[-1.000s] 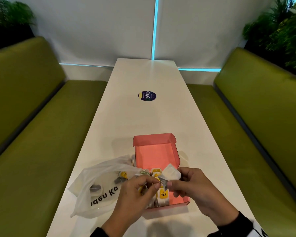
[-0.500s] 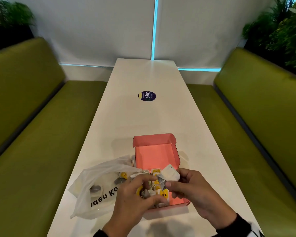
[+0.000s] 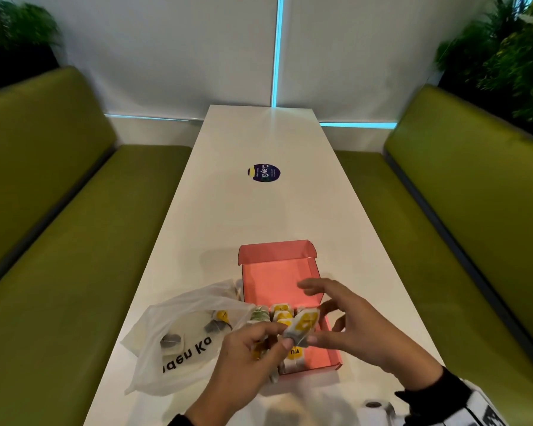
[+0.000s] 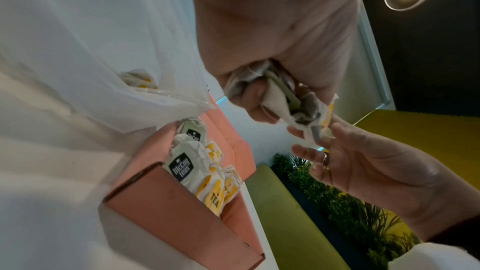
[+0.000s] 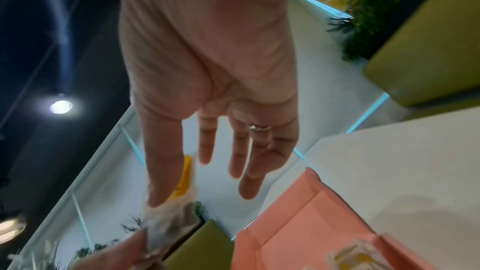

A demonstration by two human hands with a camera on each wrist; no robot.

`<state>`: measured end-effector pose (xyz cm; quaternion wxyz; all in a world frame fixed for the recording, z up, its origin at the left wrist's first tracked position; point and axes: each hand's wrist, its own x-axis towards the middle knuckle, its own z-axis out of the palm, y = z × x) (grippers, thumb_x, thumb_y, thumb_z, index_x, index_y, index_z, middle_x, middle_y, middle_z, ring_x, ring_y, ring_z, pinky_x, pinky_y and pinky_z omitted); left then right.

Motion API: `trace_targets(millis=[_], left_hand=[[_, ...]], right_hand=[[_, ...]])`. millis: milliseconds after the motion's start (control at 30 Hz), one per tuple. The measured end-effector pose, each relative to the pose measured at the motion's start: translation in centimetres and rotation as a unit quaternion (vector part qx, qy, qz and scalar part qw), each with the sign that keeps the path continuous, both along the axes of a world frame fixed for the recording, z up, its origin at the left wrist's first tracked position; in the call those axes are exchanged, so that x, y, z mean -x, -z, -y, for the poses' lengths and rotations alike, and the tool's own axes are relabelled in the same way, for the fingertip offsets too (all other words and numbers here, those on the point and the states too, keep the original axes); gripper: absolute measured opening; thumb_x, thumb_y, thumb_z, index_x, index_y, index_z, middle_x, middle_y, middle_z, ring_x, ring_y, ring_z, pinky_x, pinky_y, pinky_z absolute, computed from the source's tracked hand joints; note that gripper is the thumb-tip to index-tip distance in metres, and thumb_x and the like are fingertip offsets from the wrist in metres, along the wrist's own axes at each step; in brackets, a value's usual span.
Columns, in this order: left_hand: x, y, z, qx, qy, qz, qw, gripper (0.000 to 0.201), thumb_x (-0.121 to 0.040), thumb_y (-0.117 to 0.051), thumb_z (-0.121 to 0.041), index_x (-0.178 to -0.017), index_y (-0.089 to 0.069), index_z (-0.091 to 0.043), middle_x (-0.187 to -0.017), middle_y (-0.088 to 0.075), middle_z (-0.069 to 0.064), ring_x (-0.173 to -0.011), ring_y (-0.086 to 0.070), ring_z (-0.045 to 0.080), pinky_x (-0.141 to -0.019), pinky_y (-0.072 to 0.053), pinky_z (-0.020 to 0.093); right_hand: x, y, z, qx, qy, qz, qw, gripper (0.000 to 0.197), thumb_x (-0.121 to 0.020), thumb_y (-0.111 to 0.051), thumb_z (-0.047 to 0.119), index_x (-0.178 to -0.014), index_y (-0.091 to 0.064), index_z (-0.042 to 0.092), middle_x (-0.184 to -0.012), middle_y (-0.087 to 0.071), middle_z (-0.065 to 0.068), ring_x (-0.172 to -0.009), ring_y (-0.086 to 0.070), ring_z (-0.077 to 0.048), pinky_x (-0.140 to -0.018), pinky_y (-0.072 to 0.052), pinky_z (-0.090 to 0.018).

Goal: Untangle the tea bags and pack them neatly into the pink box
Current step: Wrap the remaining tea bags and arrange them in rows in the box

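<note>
The pink box (image 3: 277,281) lies open on the white table (image 3: 259,216), with several yellow-tagged tea bags (image 3: 282,315) standing in its near left part. My left hand (image 3: 277,333) grips a crumpled bunch of tea bags (image 4: 272,93) just above the box's near left corner. One yellow-tagged tea bag (image 3: 302,329) sticks out of that bunch to the right. My right hand (image 3: 308,312) hovers over the box with fingers straight and spread; its thumb (image 5: 161,171) lies against that bag (image 5: 171,215).
A translucent plastic bag (image 3: 179,339) holding more tea bags lies left of the box. A round dark sticker (image 3: 263,173) sits mid-table. Green benches (image 3: 74,241) flank both long sides. A white device (image 3: 376,408) rests at the near edge.
My right hand has let go of the white tea bag it pinched and spread its fingers. A yellow-tagged bag now stands out of the bunch in my left hand.
</note>
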<state>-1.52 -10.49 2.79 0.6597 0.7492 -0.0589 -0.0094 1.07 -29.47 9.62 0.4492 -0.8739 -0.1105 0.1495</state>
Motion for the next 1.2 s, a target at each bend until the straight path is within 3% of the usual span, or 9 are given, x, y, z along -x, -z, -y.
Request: trace_targets(millis=[100, 200, 367, 633, 800, 867, 1000, 1100, 1200], left_hand=[[-0.1, -0.6, -0.1, 0.035, 0.056, -0.060, 0.996, 0.025, -0.081, -0.071, -0.012, -0.071, -0.076, -0.034, -0.061, -0.064, -0.011, -0.059, -0.055, 0.001, -0.061, -0.042, 0.014], [-0.1, -1.3, -0.2, 0.067, 0.058, -0.096, 0.991, 0.011, -0.074, -0.068, -0.027, -0.069, -0.076, -0.032, -0.058, -0.059, -0.012, -0.058, -0.052, 0.001, -0.059, -0.040, 0.013], [-0.5, -1.4, 0.0, 0.074, 0.050, -0.102, 0.991, 0.018, -0.061, -0.075, -0.032, -0.077, -0.076, -0.022, -0.066, -0.062, -0.004, -0.060, -0.054, 0.002, -0.060, -0.043, 0.013], [-0.4, -1.1, 0.5, 0.107, 0.036, -0.120, 0.986, 0.016, -0.058, -0.077, -0.025, -0.066, -0.068, -0.014, -0.054, -0.054, -0.006, -0.049, -0.048, 0.005, -0.050, -0.039, 0.015], [-0.4, -0.9, 0.7, 0.116, 0.026, -0.139, 0.983, 0.013, -0.058, -0.077, -0.025, -0.063, -0.068, -0.017, -0.054, -0.055, -0.005, -0.048, -0.049, 0.005, -0.049, -0.040, 0.015], [-0.3, -0.7, 0.6, 0.106, 0.027, -0.140, 0.984, 0.012, -0.063, -0.078, -0.021, -0.067, -0.069, -0.015, -0.055, -0.056, -0.004, -0.049, -0.050, 0.006, -0.049, -0.040, 0.015], [-0.2, 0.5, 0.2, 0.027, 0.027, -0.130, 0.991, 0.009, -0.075, -0.077, -0.012, -0.077, -0.074, -0.020, -0.057, -0.056, -0.008, -0.050, -0.050, 0.006, -0.052, -0.042, 0.018], [0.0, 1.7, -0.6, -0.111, 0.036, -0.067, 0.991, 0.028, -0.074, -0.079, -0.020, -0.075, -0.070, -0.047, -0.059, -0.058, -0.016, -0.059, -0.053, 0.000, -0.060, -0.041, 0.013], [0.4, 1.8, -1.3, -0.280, 0.067, -0.024, 0.957, 0.014, -0.076, -0.072, -0.039, -0.081, -0.065, -0.050, -0.071, -0.055, -0.017, -0.071, -0.054, -0.001, -0.066, -0.041, 0.011]], right_hand=[[-0.4, 0.0, -0.4, -0.024, 0.020, 0.000, 1.000, 0.018, -0.078, -0.073, 0.014, -0.082, -0.066, 0.030, -0.083, -0.068, 0.001, -0.073, -0.062, -0.013, -0.064, -0.047, -0.020], [-0.4, 0.0, -0.5, -0.079, 0.055, -0.025, 0.995, 0.017, -0.081, -0.070, 0.009, -0.070, -0.066, 0.022, -0.063, -0.065, 0.000, -0.061, -0.060, -0.011, -0.064, -0.048, -0.022], [-0.4, -0.3, -0.8, -0.096, 0.044, -0.053, 0.993, 0.009, -0.081, -0.069, 0.008, -0.075, -0.067, 0.013, -0.070, -0.070, -0.016, -0.061, -0.063, -0.021, -0.062, -0.052, -0.024], [-0.5, -0.5, -0.6, -0.107, 0.084, -0.068, 0.988, 0.015, -0.083, -0.067, 0.013, -0.069, -0.068, 0.012, -0.048, -0.061, 0.006, -0.046, -0.055, -0.008, -0.048, -0.039, -0.010], [-0.1, 0.1, -1.0, -0.133, 0.093, -0.075, 0.984, 0.003, -0.079, -0.071, 0.012, -0.080, -0.068, 0.012, -0.064, -0.065, 0.000, -0.056, -0.058, -0.010, -0.051, -0.043, -0.013], [0.2, 0.3, -1.0, -0.116, 0.060, -0.078, 0.988, 0.011, -0.075, -0.076, 0.010, -0.083, -0.069, 0.015, -0.072, -0.069, -0.005, -0.061, -0.059, -0.008, -0.058, -0.048, -0.018], [-0.4, 1.3, -0.2, -0.002, 0.095, 0.010, 0.995, 0.013, -0.077, -0.073, 0.011, -0.072, -0.067, 0.021, -0.069, -0.068, -0.006, -0.060, -0.057, -0.010, -0.064, -0.050, -0.027], [-1.1, 2.7, 1.2, 0.126, 0.136, 0.081, 0.979, 0.017, -0.079, -0.071, 0.020, -0.068, -0.060, 0.029, -0.066, -0.065, 0.001, -0.066, -0.058, -0.015, -0.067, -0.047, -0.031], [-1.0, 4.8, 1.8, 0.244, 0.071, 0.064, 0.965, 0.005, -0.079, -0.066, 0.027, -0.077, -0.062, 0.028, -0.075, -0.066, 0.005, -0.079, -0.061, -0.018, -0.070, -0.042, -0.029]])
